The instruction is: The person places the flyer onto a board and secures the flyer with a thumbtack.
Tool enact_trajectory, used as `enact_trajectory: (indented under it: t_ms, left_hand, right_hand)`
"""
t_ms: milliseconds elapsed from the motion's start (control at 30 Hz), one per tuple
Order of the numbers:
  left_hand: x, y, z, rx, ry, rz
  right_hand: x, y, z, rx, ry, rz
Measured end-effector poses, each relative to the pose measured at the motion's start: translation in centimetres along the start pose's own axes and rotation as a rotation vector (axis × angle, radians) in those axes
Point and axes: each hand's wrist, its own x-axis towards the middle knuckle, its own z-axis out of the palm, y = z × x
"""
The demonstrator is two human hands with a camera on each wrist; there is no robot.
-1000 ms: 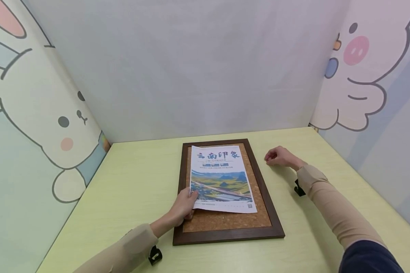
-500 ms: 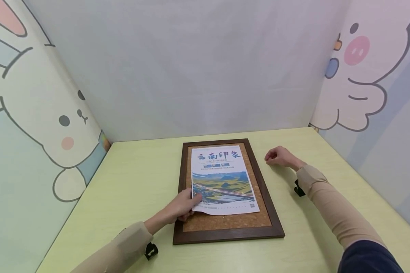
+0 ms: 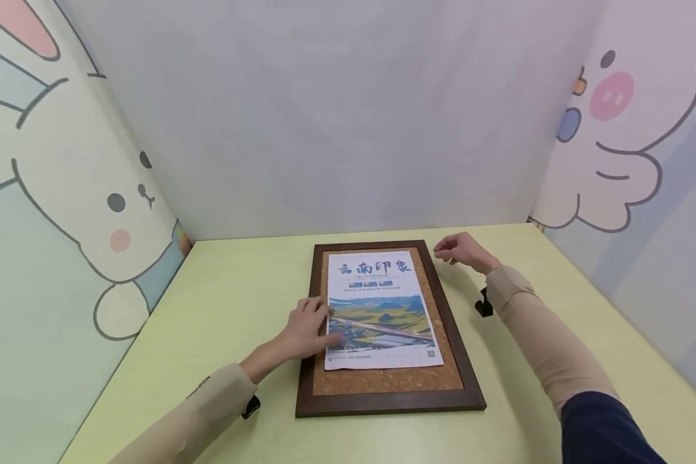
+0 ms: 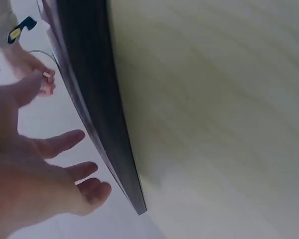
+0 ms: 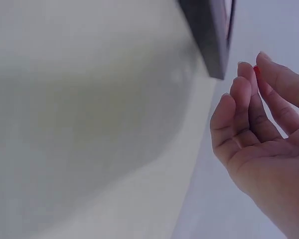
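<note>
A printed poster (image 3: 377,325) with blue Chinese lettering and a green landscape lies on a brown-framed corkboard (image 3: 391,381). My left hand (image 3: 306,327) is at the poster's left edge, fingers loosely spread and gripping nothing. In the left wrist view its fingers (image 4: 60,143) hover beside the dark frame edge (image 4: 97,94). Near the board's top right corner, my right hand (image 3: 466,250) is raised. Its thumb and index finger pinch a small red piece (image 5: 256,70), mostly hidden by the fingertips, so its kind cannot be told.
The corkboard lies on a pale yellow-green table (image 3: 238,290). A plain whitish wall (image 3: 348,116) stands behind it. Side walls carry a cartoon rabbit (image 3: 93,174) on the left and a pink-nosed animal (image 3: 620,129) on the right.
My left hand has let go of the poster's lower left corner and moved up slightly with fingers spread. The poster now lies flatter. My right hand has shifted left toward the board's top right corner.
</note>
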Motion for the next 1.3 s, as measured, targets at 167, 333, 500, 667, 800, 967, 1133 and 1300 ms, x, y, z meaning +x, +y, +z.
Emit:
enact_trajectory:
  t_ms: [167, 333, 500, 667, 800, 967, 1133, 1300]
  left_hand:
    - [0.0, -0.1, 0.6, 0.107, -0.124, 0.046]
    - [-0.1, 0.1, 0.9, 0.144, -0.181, 0.052]
    - [0.2, 0.4, 1.0, 0.129, -0.190, 0.052]
    - [0.3, 0.7, 1.1, 0.117, -0.209, 0.053]
    - [0.2, 0.9, 1.1, 0.104, -0.219, 0.052]
    - [0.2, 1.1, 1.1, 0.101, -0.213, 0.048]
    - [0.3, 1.2, 1.1, 0.107, -0.212, 0.049]
    - [0.3, 1.3, 1.0, 0.109, -0.216, 0.049]
  right_hand:
    - [2.2, -2.2, 1.0, 0.068, -0.014, -0.006]
    - [4.1, -3.6, 2.3, 0.092, -0.003, 0.016]
    - [5.5, -4.1, 3.4, 0.089, 0.018, 0.019]
    - [6.6, -4.3, 4.6, 0.055, 0.007, 0.030]
    - [7.1, -4.7, 5.6, 0.031, -0.011, 0.053]
    - [8.0, -5.4, 6.4, 0.009, -0.015, 0.065]
    - [8.4, -5.8, 6.9, -0.036, -0.010, 0.081]
    - [8.4, -5.9, 7.3, -0.074, -0.014, 0.070]
